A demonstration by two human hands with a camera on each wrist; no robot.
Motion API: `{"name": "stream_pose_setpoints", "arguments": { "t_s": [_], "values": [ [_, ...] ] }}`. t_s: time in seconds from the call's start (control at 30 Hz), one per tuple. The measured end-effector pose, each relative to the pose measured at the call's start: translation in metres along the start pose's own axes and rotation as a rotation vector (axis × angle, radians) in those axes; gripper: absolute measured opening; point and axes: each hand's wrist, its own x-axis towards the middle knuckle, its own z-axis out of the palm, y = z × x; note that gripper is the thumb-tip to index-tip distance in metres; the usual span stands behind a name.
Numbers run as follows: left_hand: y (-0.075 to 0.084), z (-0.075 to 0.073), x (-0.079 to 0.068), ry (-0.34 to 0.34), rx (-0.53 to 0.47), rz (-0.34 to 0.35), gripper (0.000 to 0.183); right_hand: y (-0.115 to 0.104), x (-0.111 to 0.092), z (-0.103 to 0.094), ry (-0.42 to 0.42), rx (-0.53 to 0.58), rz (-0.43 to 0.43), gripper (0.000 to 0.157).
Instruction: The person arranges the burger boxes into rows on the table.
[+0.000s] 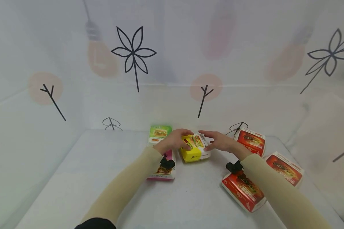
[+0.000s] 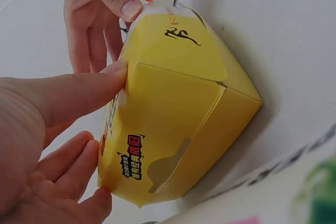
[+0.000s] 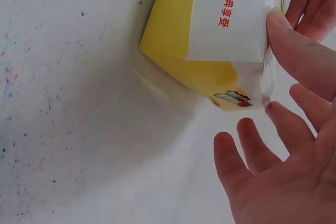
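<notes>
A yellow and white cardboard burger box [image 1: 195,148], with burger pictures on top, sits on the white table between both hands. At its left side is my left hand [image 1: 175,140]; in the left wrist view its thumb rests along a top edge of the box [image 2: 173,114], and fingertips touch a lower corner. My right hand [image 1: 222,141] is at the box's right side. The right wrist view has that thumb against an edge of the box [image 3: 231,24] and one fingertip near its corner, with the other fingers spread apart from it. Both hands' fingers look extended.
Left of the yellow box, a green burger box [image 1: 160,131] stands behind a pink and white one [image 1: 163,170], partly behind my left wrist. Three red burger boxes lie to the right: one at the back [image 1: 251,140], one farther right [image 1: 285,168], one in front [image 1: 242,194]. Patterned white cloth [image 1: 172,105] hangs behind.
</notes>
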Motion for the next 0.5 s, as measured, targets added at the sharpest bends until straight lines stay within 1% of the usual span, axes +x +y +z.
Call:
{"name": "stream_pose_setpoints", "arguments": {
  "t_s": [0.2,0.37,0.5],
  "values": [
    [0.0017,0.0003,-0.0003,0.009,0.029,0.001,0.064,0.0014,0.0005,0.0,-0.004,-0.005,0.001,0.082],
    [0.0027,-0.0012,-0.0033,0.038,0.062,0.012,0.064,0.0002,0.0006,0.0003,-0.009,-0.007,0.0,0.081],
    [0.0046,-0.0023,-0.0074,0.057,0.089,0.022,0.068,-0.0023,-0.001,0.0001,-0.011,-0.005,0.008,0.081]
  ]
}}
